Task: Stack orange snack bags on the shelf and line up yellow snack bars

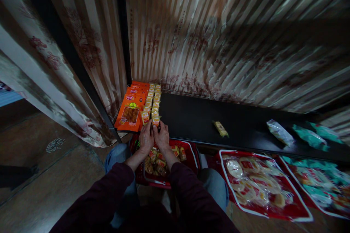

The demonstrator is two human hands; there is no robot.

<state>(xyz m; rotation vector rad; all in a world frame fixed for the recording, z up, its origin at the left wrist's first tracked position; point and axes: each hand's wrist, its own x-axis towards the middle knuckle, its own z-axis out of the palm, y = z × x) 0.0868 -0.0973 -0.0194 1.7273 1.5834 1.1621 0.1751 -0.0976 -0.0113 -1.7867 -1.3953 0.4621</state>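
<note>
Both my hands are at the front edge of a black shelf. My left hand pinches a small yellow snack packet at the front of one row. Beside it, my right hand pinches another small packet at the front of the neighbouring row. The two rows of small yellow packets run back toward the wall. Orange snack bags lie stacked left of the rows. Below my hands, on my lap, sits a red basket with several more small packets.
A single yellow packet lies mid-shelf. A white-wrapped bag and green bags lie at the shelf's right. Two red trays with wrapped snacks sit on the floor at right. Striped wall panels stand behind; wooden floor at left.
</note>
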